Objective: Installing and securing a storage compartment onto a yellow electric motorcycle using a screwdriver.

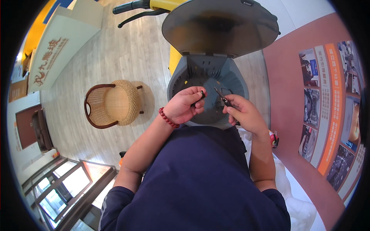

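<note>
My left hand [187, 104], with a red bead bracelet [168, 118] at the wrist, is closed in a pinch. A small black piece [202, 94] sticks out between its thumb and fingers; its kind is too small to make out. My right hand [246, 114] grips a short tool [222, 95] with a dark handle and a slim metal end, which points up and left toward the left hand. The two hands are apart, held above a grey plastic storage box [239, 82]. Its dark lid [219, 29] stands raised at the far side. Small yellow bits show inside the box.
A yellow vehicle with a black handlebar grip [131, 6] and brake lever [142, 15] is beyond the box. Left stands a wicker chair [121, 102] on the wood floor. A reddish wall [285, 96] with picture panels rises at right, a red cylinder [273, 139] near its foot.
</note>
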A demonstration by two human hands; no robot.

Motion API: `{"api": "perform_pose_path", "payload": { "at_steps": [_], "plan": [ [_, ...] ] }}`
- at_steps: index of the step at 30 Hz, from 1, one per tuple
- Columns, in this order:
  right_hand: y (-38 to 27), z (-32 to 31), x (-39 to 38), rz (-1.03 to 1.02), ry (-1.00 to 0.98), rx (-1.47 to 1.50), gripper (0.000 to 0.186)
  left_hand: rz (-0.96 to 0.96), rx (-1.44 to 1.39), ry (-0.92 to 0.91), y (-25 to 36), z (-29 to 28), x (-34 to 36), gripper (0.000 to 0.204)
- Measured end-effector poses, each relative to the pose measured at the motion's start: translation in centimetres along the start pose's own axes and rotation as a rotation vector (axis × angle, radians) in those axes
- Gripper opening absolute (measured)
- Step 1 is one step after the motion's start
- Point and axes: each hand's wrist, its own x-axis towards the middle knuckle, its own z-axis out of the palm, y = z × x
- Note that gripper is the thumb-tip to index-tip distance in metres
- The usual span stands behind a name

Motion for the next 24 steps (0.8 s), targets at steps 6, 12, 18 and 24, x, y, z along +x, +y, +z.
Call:
{"api": "perform_pose_path", "payload": {
  "at_steps": [6, 12, 18, 24],
  "plan": [
    [0.5, 0.4, -0.1, 0.024, 0.029, 0.023, 0.033, 0.024, -0.102, 0.009, 0.1, -0.5, 0.8, 0.009],
    [0.1, 1.3, -0.4, 0.026, 0.081, -0.008, 0.033, 0.056, -0.18, 0.012, 0.7, -0.1, 1.4, 0.008],
    [-0.9, 2.6, -0.9, -0.007, 0.116, -0.084, 0.032, 0.042, -0.188, 0.019, 0.4, -0.2, 1.5, 0.013],
    [-1.3, 3.4, -1.0, -0.049, 0.184, -0.2, 0.03, 0.025, -0.212, 0.052, 0.4, 0.2, 1.6, 0.011]
  ]
}}
